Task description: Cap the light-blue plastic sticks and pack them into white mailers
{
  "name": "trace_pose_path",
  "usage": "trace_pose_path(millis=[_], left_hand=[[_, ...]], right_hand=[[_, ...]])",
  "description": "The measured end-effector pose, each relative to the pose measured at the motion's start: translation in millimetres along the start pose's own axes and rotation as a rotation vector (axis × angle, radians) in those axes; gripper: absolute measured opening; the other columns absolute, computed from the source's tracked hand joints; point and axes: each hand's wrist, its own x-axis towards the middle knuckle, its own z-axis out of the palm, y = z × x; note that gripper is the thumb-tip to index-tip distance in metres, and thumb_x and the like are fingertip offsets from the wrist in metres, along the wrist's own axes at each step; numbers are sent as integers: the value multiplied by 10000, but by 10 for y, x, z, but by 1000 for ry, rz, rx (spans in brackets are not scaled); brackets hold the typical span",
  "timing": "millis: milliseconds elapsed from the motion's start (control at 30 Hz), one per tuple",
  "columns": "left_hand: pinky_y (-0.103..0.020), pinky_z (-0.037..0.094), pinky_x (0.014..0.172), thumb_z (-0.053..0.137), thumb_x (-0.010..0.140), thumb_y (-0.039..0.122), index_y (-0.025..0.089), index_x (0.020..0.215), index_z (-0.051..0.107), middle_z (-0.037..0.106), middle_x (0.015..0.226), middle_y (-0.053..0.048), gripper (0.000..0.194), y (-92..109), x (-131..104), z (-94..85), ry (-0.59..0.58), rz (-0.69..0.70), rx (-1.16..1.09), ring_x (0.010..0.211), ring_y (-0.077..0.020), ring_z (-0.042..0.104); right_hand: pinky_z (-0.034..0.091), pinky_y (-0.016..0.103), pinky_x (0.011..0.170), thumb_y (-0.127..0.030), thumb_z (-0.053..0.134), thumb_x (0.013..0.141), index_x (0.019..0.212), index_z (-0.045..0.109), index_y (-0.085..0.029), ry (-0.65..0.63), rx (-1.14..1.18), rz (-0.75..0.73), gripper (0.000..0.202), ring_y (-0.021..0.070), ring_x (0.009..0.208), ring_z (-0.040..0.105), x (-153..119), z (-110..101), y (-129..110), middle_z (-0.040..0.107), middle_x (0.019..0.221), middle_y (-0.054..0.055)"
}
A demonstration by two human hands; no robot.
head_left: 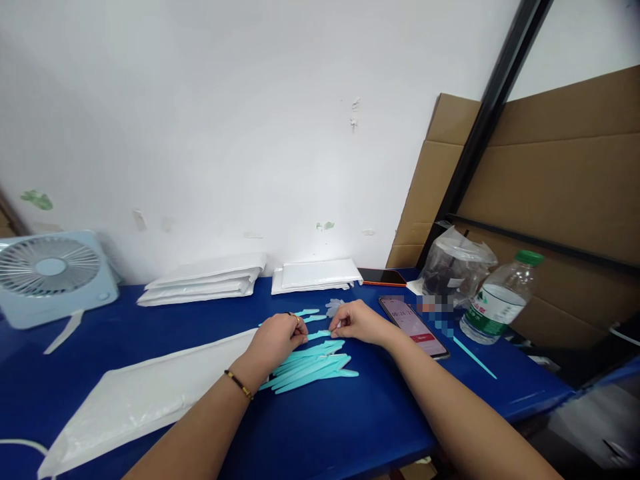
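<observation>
Both hands are over the blue table (370, 427), pinching the same thin turquoise stick (319, 335). My left hand (281, 339), with a ring and a dark bracelet, is closed near its left end. At its right end, the fingertips of my right hand (356, 322) are pressed together. Several more turquoise sticks (313, 371) lie in an overlapping pile just below, and others (311, 313) lie beyond my fingers. Small translucent pieces (334, 307) sit beside my right fingertips. A white padded envelope (145, 383) lies at the left, partly behind my left forearm.
A light blue fan (55, 273) stands at the far left. Against the wall are white envelope stacks (205, 280) (317, 275) and a phone (383, 277). At the right are a lit phone (415, 330), a plastic cup in a bag (453, 267), a bottle (503, 300) and a single turquoise stick (475, 358).
</observation>
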Motion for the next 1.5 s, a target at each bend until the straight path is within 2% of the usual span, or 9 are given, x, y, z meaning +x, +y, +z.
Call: trace_pose_path(millis=[133,333,467,533,833,933,1067,1267,1500], left_hand=[[-264,355,604,527,755,281,235,739,651,657,800,-14,133,-1,19,-3,23,13,65,720,-173,571],[-286,376,715,499,775,284,229,915,647,626,999,-50,211,-14,-27,-83,163,-35,118,881,-204,558],[-238,374,564,543,717,490,216,818,653,630,809,-22,312,94,-121,-126,-70,53,-100,692,-158,554],[-225,355,527,597,660,508,217,776,654,627,748,-4,319,147,-156,-126,-150,107,-139,654,-147,545],[-227,312,487,541,699,441,209,703,652,633,678,-6,257,184,-187,-115,-155,104,-96,594,-141,530],[-225,321,498,607,636,445,226,734,655,639,727,2,244,185,-207,-118,-155,121,-63,619,-144,539],[-224,324,483,542,696,414,212,687,629,617,648,4,221,193,-207,-116,-185,89,-89,566,-133,525],[-222,395,539,460,757,462,185,786,550,612,693,-5,293,116,-142,-168,-157,-6,-372,616,-138,564],[-256,440,630,467,754,468,168,812,513,602,775,-26,309,-6,-98,-218,-143,-35,-501,676,-145,586]], right_hand=[[435,217,584,-293,651,712,812,713,-199,53,-29,-51,151,118,645,586,59,45,1,664,757,15],[426,233,619,-193,558,750,803,700,-181,275,-167,116,152,131,669,587,-46,-287,139,664,776,33],[409,229,621,-199,607,700,761,699,-180,186,-246,117,112,144,689,580,-98,-341,120,656,766,37],[404,230,627,-197,632,675,744,692,-174,135,-268,110,95,149,699,576,-94,-296,90,655,780,43],[365,211,568,-154,558,692,687,630,-162,113,-305,97,73,129,625,547,-79,-216,97,637,714,37],[379,205,574,-169,520,733,736,601,-160,173,-221,81,82,117,607,555,-81,-221,85,629,700,29],[405,204,537,-258,498,790,807,541,-164,200,60,113,104,106,521,581,-84,-217,74,598,621,-9],[467,246,621,-308,641,699,721,551,-139,198,461,67,193,147,654,634,-89,-235,32,630,665,30],[491,272,674,-275,727,612,691,641,-116,238,545,4,197,141,701,614,-93,-283,-6,645,798,64]])
